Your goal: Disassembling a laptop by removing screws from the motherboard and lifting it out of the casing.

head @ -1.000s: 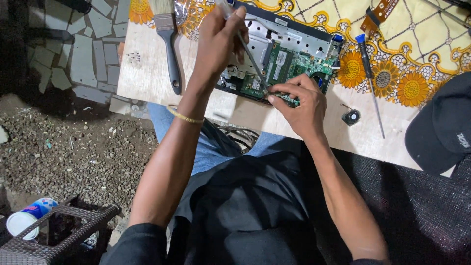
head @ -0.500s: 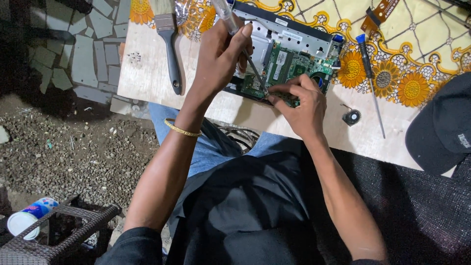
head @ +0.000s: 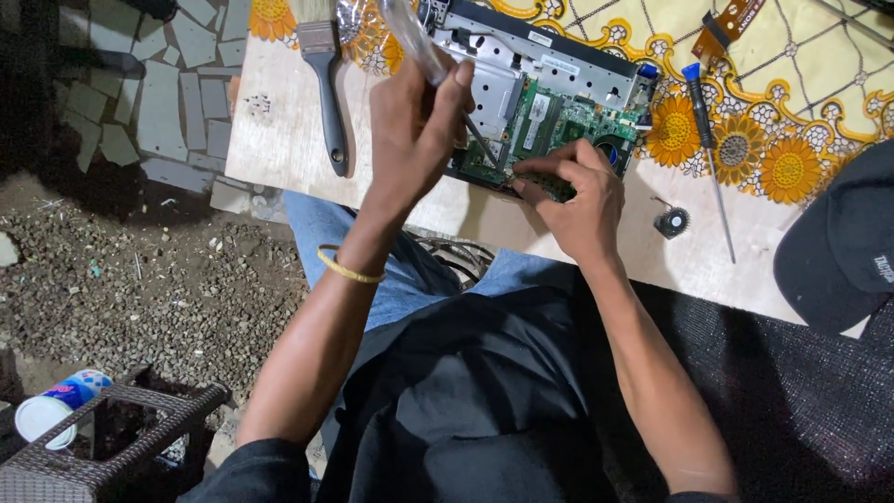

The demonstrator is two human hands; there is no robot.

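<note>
Person seen from above: dark top, blue jeans, one wrist band.
Both forearms are bare; black sleeves end near the elbows at the near edge of the view. The left hand (head: 410,121) carries a thin yellow band (head: 346,268) on its wrist. The right hand (head: 575,196) wears nothing. A black shirt (head: 466,391) covers the torso, with blue jeans (head: 391,270) over the knees beyond it.

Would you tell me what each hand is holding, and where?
Left hand grips a screwdriver by its clear handle; right hand pinches the circuit board's near edge.
</note>
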